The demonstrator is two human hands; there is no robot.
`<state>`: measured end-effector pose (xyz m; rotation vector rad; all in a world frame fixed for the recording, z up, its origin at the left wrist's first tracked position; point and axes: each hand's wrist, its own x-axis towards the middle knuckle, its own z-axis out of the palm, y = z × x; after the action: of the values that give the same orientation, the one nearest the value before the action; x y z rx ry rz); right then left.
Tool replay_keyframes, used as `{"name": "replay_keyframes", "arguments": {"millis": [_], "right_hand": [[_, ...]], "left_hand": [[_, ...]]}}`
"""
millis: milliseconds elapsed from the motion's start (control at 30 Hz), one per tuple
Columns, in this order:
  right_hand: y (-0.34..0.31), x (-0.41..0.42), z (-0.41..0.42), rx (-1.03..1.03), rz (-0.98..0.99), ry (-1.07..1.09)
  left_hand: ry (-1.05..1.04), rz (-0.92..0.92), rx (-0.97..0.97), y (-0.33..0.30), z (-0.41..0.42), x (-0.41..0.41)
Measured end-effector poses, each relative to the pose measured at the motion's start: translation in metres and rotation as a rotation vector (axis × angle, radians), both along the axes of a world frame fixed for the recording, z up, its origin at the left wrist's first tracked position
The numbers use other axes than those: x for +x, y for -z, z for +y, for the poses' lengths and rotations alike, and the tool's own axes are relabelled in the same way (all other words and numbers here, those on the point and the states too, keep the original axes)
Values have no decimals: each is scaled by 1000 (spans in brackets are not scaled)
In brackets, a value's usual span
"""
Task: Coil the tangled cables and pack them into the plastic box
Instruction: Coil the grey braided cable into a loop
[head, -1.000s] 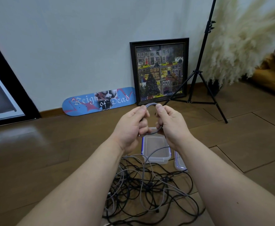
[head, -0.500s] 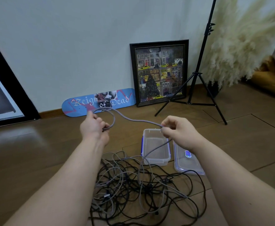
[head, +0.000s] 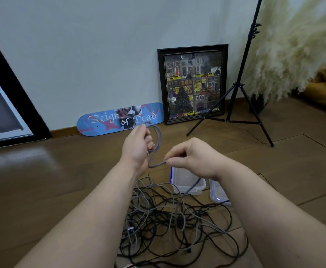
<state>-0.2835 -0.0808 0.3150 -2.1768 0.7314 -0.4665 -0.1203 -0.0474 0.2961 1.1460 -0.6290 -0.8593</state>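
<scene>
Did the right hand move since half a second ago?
Yes. The right hand has moved left, toward the left hand. It was above the gap between box and lid; now it is over the box's far left edge.

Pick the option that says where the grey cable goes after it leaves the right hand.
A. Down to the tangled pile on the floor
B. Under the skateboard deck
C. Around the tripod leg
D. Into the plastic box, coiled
A: from the right hand the grey cable drops past the plastic box into the tangled pile.
</scene>
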Motion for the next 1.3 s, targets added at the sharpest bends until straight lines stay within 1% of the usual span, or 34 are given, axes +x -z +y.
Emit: {"name": "replay_keyframes", "arguments": {"millis": [100, 167, 233, 367, 500, 600, 700, 767, 867, 933, 1000, 1033, 1100, 1133, 1167, 1233, 1300], "right_hand": [[-8, -2, 3, 241, -288, 30], [-9, -1, 0, 334, -445, 108], [-6, 1, -3, 340, -525, 191], [2, 6, -8, 276, -603, 336], [7, 10, -13, 276, -705, 469], [10, 9, -15, 189, -690, 522], [12, 7, -10, 106, -613, 425], [16, 7, -8, 22, -540, 402], [19, 7, -8, -117, -442, 436], [19, 7, -7, -146, -393, 458], [18, 10, -5, -86, -400, 470], [19, 13, -3, -6, -439, 471], [20, 19, -1, 232, -551, 461], [20, 21, 0, 345, -605, 444], [19, 22, 1, 423, -643, 425], [17, 20, 1, 472, -657, 397], [13, 15, -1, 509, -669, 381]], "left_hand": [[118, 24, 32, -2, 3, -9], [178, 54, 33, -2, 5, -13], [235, 86, 26, -4, 5, -18], [330, 169, 40, -8, 8, -32], [359, 97, 33, -12, 10, -40], [362, 107, 24, -18, 12, -41], [364, 115, 31, -22, 14, -43], [359, 91, 41, -22, 15, -44], [313, -45, 44, -19, 14, -45], [233, -180, 30, -13, 12, -47], [101, -351, 16, -7, 10, -48], [32, -435, 13, -4, 9, -49], [-75, -544, 25, -1, 7, -50], [-109, -548, 36, 0, 6, -51], [-125, -518, 39, 0, 5, -53], [-82, -389, 34, -1, 4, -55], [81, -225, 34, -7, 5, -56]]}}
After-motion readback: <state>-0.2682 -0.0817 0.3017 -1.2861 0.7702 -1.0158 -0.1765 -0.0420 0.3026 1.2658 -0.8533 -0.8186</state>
